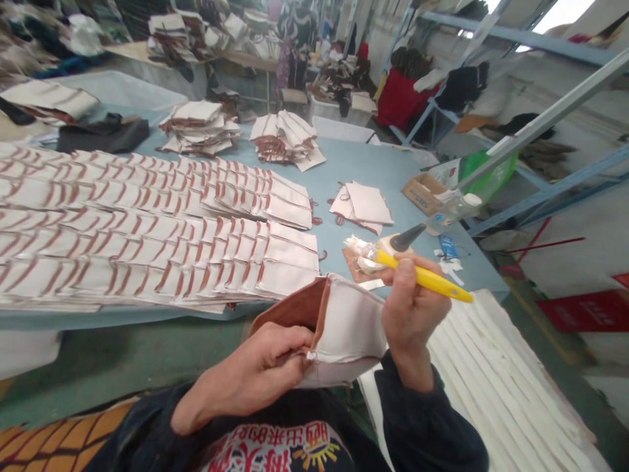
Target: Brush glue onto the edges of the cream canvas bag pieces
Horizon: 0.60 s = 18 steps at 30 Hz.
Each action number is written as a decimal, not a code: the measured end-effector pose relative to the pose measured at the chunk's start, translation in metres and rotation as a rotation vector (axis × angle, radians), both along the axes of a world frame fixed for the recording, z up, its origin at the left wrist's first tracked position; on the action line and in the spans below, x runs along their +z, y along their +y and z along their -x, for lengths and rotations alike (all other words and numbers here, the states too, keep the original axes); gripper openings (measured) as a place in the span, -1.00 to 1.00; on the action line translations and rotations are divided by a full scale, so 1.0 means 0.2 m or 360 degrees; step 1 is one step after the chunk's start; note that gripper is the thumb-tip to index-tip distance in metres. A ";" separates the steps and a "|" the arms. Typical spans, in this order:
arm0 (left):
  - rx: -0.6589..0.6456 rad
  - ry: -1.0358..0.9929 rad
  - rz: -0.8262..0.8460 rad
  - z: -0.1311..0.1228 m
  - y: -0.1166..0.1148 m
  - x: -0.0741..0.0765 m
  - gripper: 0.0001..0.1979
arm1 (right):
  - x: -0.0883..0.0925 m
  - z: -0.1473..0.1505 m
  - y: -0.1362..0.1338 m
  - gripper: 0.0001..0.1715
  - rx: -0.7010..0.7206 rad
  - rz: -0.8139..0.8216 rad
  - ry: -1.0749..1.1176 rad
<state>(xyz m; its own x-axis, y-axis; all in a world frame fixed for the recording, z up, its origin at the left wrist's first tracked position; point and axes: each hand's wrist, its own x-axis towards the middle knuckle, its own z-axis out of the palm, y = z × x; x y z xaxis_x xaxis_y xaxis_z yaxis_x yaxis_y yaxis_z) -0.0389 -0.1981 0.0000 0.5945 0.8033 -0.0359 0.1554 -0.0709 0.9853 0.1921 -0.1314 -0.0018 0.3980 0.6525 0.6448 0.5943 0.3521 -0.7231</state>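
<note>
My left hand [265, 364] is closed on the edge of a sewn piece [351, 321], off-white outside and brown inside, tilted open in front of my body. Between the fingers and thumb of my right hand [415, 308] is a yellow-handled brush [445, 283]. Its pale, clotted bristles point left, over a brown scrap [352, 262] on the table. A dark cone-shaped nozzle or cap [409, 237] lies just behind the brush. The right hand's lower edge is close to the sewn piece; I cannot tell whether they touch.
Long overlapping rows of similar off-white pieces [162, 242] cover the table's left side. Small stacks [361, 204] lie farther back. At the right stand a clear bottle [455, 211] and a cardboard box [425, 193]. White strips [496, 373] lie by my right arm; metal shelving rises beyond.
</note>
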 end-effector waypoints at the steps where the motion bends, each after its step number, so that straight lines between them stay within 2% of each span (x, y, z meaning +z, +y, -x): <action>1: 0.0011 0.0032 -0.0003 0.01 -0.01 -0.01 -0.80 | 0.02 0.01 -0.04 -0.55 0.0023 0.0004 0.0078; 5: 0.0125 0.0129 -0.0098 0.03 -0.04 -0.05 -0.74 | 0.09 0.03 -0.25 -0.62 0.0255 0.0175 0.0438; 9: 0.0210 0.0190 -0.0205 0.05 -0.07 -0.05 -0.71 | 0.12 0.05 -0.42 -0.65 0.0342 0.0219 0.0409; 13: 0.0267 0.0262 -0.0300 0.06 -0.09 -0.06 -0.68 | 0.11 0.09 -0.49 -0.72 0.0381 0.0169 0.0392; 18: 0.0311 0.0329 -0.0364 0.05 -0.08 -0.06 -0.67 | 0.10 0.14 -0.49 -0.71 0.0594 0.0270 0.0526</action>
